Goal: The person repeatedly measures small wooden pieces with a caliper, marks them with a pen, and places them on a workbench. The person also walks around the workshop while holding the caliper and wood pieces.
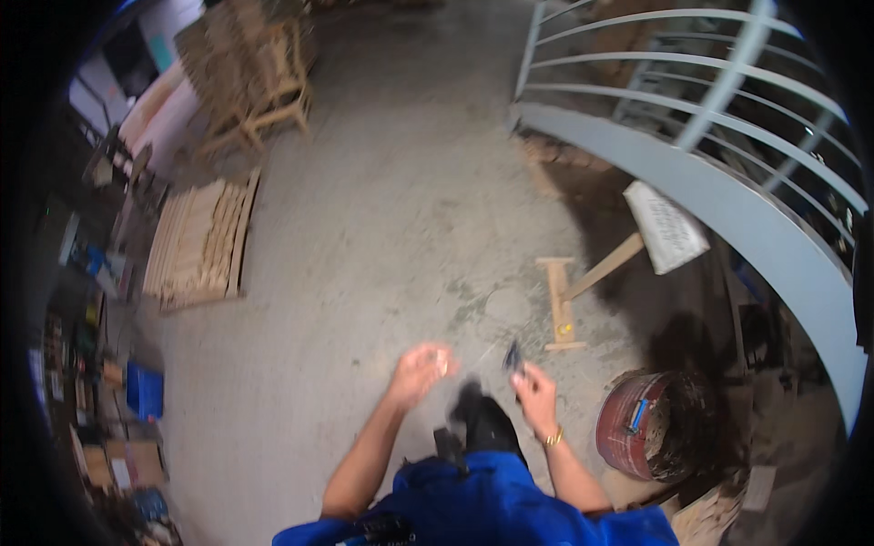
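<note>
My right hand (537, 396), with a gold-coloured band at the wrist, is closed on a small dark object (513, 356). Its kind is too blurred to make out. A thin pale line shows just left of it. To the left, my left hand (419, 375) is held out with its fingers curled in and smeared by motion. A small pale spot shows at its fingertips, and I cannot tell what it is. The two hands are apart, in front of my blue top (473, 496), over the concrete floor (382, 246).
A stack of wooden slats (196, 241) lies left, with a wooden frame pile (255, 82) beyond. At right are a wooden stand (560, 300) with a white sign (665, 227), a red drum (628, 428) and a curved grey stair railing (674, 146). A blue bin (144, 391) stands left.
</note>
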`<act>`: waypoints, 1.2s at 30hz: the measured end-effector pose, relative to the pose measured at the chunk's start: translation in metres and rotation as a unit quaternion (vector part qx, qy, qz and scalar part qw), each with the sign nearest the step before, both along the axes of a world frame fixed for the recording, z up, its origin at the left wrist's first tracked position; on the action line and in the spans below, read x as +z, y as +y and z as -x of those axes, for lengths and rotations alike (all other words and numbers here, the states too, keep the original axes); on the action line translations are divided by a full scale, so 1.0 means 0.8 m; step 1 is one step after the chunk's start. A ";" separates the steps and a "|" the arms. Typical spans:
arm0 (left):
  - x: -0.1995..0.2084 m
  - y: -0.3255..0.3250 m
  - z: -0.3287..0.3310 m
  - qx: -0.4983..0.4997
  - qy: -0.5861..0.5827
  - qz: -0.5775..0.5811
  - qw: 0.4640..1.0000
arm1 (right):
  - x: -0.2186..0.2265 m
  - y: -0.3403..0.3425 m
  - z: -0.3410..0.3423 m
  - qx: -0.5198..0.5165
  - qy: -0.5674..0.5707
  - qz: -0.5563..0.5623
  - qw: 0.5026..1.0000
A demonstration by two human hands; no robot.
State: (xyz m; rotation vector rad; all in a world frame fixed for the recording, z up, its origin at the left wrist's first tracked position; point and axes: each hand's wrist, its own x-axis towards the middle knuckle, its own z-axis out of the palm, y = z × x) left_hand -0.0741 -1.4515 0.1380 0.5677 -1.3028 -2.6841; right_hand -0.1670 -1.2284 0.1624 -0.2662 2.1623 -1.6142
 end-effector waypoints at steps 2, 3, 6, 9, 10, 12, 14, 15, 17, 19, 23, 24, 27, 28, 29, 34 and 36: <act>0.023 -0.061 0.040 0.044 0.027 0.048 0.998 | -0.004 -0.071 0.053 0.026 0.051 0.014 0.998; 0.051 -0.094 0.058 0.073 0.035 0.072 0.994 | 0.015 -0.118 0.079 0.027 0.034 0.063 0.997; 0.140 -0.173 0.123 0.166 0.090 0.267 0.945 | 0.067 -0.235 0.175 0.094 0.108 0.080 0.986; 0.190 -0.250 0.167 0.267 0.132 0.281 0.912 | 0.138 -0.376 0.231 0.178 0.191 0.098 0.960; 0.202 -0.273 0.185 0.292 0.129 0.295 0.900 | 0.167 -0.416 0.250 0.223 0.228 0.104 0.942; 0.213 -0.322 0.221 0.353 0.153 0.277 0.881 | 0.204 -0.492 0.287 0.285 0.302 0.119 0.902; 0.213 -0.378 0.263 0.405 0.208 0.280 0.845 | 0.224 -0.564 0.327 0.317 0.385 0.137 0.856; 0.214 -0.410 0.284 0.425 0.213 0.301 0.827 | 0.232 -0.598 0.350 0.326 0.407 0.125 0.844; 0.208 -0.479 0.332 0.454 0.228 0.342 0.791 | 0.240 -0.664 0.403 0.336 0.455 0.102 0.819; 0.202 -0.555 0.383 0.461 0.227 0.394 0.762 | 0.246 -0.735 0.456 0.349 0.477 0.071 0.804; 0.198 -0.708 0.490 0.415 0.171 0.526 0.723 | 0.250 -0.871 0.564 0.334 0.494 0.045 0.802; 0.202 -0.744 0.521 0.397 0.162 0.547 0.719 | 0.250 -0.902 0.592 0.319 0.496 0.047 0.806; 0.217 -0.843 0.611 0.371 0.148 0.568 0.720 | 0.267 -0.986 0.681 0.297 0.505 0.029 0.810; 0.220 -0.874 0.644 0.378 0.177 0.549 0.724 | 0.268 -1.013 0.712 0.289 0.511 0.032 0.809; 0.217 -0.903 0.680 0.387 0.204 0.527 0.729 | 0.267 -1.041 0.744 0.283 0.517 0.034 0.807; 0.205 -1.055 0.846 0.371 0.237 0.550 0.710 | 0.258 -1.175 0.913 0.278 0.531 -0.008 0.800; 0.206 -1.111 0.912 0.343 0.209 0.580 0.709 | 0.253 -1.232 0.986 0.275 0.538 -0.010 0.797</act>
